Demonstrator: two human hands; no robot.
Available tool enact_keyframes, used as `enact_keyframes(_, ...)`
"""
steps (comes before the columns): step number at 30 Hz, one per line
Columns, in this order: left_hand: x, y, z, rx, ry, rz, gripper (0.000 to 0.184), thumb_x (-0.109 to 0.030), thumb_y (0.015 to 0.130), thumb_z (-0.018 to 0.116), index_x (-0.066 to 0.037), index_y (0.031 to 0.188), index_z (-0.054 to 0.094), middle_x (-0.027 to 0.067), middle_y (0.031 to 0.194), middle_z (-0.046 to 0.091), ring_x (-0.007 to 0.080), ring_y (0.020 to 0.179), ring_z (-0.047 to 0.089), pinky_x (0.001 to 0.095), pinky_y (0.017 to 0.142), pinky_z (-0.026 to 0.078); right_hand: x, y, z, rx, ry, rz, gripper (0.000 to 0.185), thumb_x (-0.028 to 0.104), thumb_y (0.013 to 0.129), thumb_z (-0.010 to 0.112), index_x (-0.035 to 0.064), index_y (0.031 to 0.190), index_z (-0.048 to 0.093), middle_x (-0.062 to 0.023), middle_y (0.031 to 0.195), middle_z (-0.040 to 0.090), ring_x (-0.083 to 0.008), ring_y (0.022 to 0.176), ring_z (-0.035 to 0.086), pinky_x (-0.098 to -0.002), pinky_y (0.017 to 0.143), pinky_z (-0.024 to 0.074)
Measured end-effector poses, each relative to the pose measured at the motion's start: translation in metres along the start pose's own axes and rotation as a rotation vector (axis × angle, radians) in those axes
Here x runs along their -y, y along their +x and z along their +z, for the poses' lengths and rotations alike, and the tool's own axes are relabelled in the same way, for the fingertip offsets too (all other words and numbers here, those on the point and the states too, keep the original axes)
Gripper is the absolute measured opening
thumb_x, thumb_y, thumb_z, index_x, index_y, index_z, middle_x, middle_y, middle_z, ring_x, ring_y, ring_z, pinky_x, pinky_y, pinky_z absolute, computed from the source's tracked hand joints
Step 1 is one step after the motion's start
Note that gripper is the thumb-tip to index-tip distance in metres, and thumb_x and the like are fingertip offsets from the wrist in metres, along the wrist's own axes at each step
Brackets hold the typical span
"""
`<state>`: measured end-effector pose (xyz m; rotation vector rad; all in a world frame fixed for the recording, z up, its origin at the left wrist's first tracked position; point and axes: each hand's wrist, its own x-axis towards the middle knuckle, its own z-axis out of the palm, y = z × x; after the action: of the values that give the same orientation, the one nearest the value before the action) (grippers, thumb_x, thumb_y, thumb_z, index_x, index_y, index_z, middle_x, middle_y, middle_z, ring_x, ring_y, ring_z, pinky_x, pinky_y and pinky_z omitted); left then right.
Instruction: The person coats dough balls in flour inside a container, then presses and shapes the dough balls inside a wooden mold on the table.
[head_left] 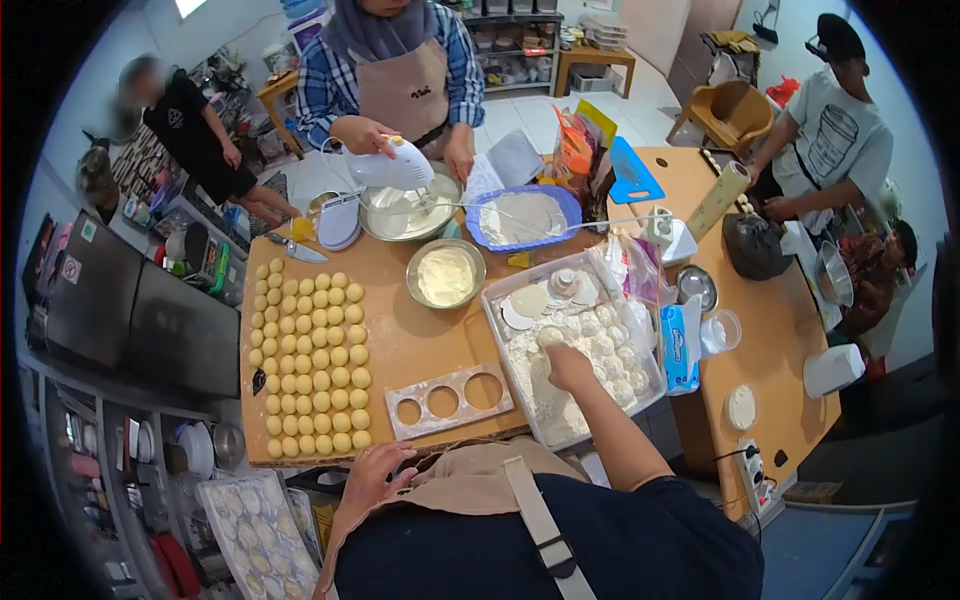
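Observation:
My right hand [567, 367] reaches into a white tray [655, 385] of flour [533, 385], its fingers closed at a pale dough piece [549, 338]; whether they grip it is hidden. Floured dough balls [605, 346] lie in rows on the tray's right side. A white round disc [529, 301] sits near its back. My left hand [379, 472] is at the table's front edge beside my apron, fingers apart and holding nothing. Rows of yellow dough balls [321, 378] cover the table's left part. A board with three round holes [450, 401] lies between them and the tray.
Across the table a person holds a hand mixer [390, 165] over a metal bowl [377, 222]. Nearby are a bowl of cream-coloured mix [446, 275], a blue basin of flour [523, 217] and a knife [298, 249]. Another person works at the right table [760, 330]; one stands far left.

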<state>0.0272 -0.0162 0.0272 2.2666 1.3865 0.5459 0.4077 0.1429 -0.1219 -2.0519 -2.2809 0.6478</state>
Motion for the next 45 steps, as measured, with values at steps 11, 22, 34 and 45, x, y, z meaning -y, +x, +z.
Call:
enact_keyframes(11,0.008,-0.005,-0.003,-0.009,-0.042,0.014,0.029,-0.025,0.083,0.071,-0.011,0.107,0.064,0.0052,0.111,0.065,0.0236,0.103,0.061,0.0362,0.086,0.046,0.014,-0.028,-0.027,-0.014,-0.076,-0.105,0.036,0.009,0.071,0.070,0.0060,0.106,0.061,-0.0151,0.105,0.059,-0.0345,0.101,0.059,-0.0436,0.085,0.0508)
enact_keyframes(22,0.037,-0.039,-0.034,-0.081,-0.109,-0.104,0.019,-0.025,0.085,0.069,-0.008,0.093,0.065,0.0069,0.113,0.065,0.0242,0.104,0.060,0.0368,0.087,0.046,0.057,0.002,-0.075,-0.126,0.115,-0.134,0.056,0.010,0.067,0.075,0.0053,0.120,0.057,-0.0203,0.124,0.055,-0.0376,0.117,0.051,-0.0426,0.097,0.0443)
enact_keyframes(34,0.120,-0.148,-0.111,-0.325,0.037,-0.397,0.038,-0.010,0.082,0.062,-0.012,0.120,0.060,0.0101,0.131,0.054,0.0301,0.111,0.056,0.0415,0.092,0.045,0.388,0.064,0.015,0.318,0.121,-0.754,0.047,0.023,0.079,0.072,0.0074,0.120,0.057,-0.0183,0.126,0.055,-0.0346,0.116,0.053,-0.0411,0.101,0.0423)
enact_keyframes(45,0.140,-0.284,-0.125,-0.484,0.018,-0.802,0.038,-0.016,0.078,0.070,-0.011,0.115,0.061,0.0073,0.126,0.059,0.0293,0.112,0.056,0.0415,0.092,0.043,0.618,0.184,0.136,0.232,0.050,-0.984,0.046,0.007,0.078,0.063,0.0115,0.124,0.058,-0.0134,0.129,0.055,-0.0340,0.116,0.054,-0.0420,0.097,0.0461)
